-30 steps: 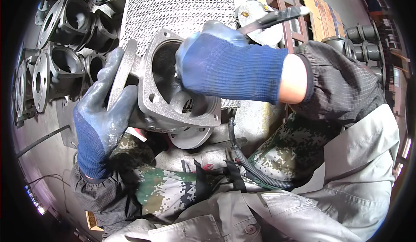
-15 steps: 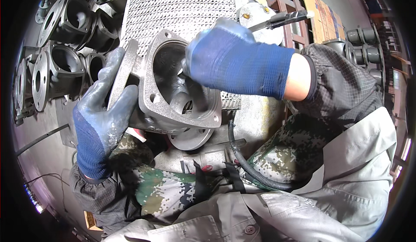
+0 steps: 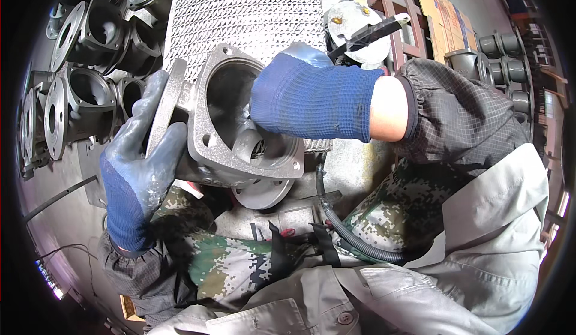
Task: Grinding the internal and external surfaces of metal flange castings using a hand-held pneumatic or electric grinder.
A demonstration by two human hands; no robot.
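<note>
A grey cast-metal valve body [image 3: 201,155] rests tilted on the bench in front of me, its wide square-flanged mouth facing up. My left hand [image 3: 135,155], in a blue coated glove, clasps the flange at its left side, thumb on one face and fingers on the other. My right hand [image 3: 300,92], gloved the same way, reaches into the mouth, closed around a hand tool. The tool's dark bar-like end [image 3: 369,37] sticks out beyond the hand to the upper right. Its working end is hidden inside the casting, so its exact kind cannot be told.
Ridged metal matting [image 3: 246,11] covers the bench behind the casting. Several similar castings [image 3: 90,89] stand at the left. A round metal disc [image 3: 354,23] lies behind my right hand, near cardboard [image 3: 441,17]. A grey corrugated hose [image 3: 342,227] curves over my lap.
My right hand has shifted slightly left and down at the mouth, and the tool's outer end has moved left with it. The left hand keeps its grip on the flange.
</note>
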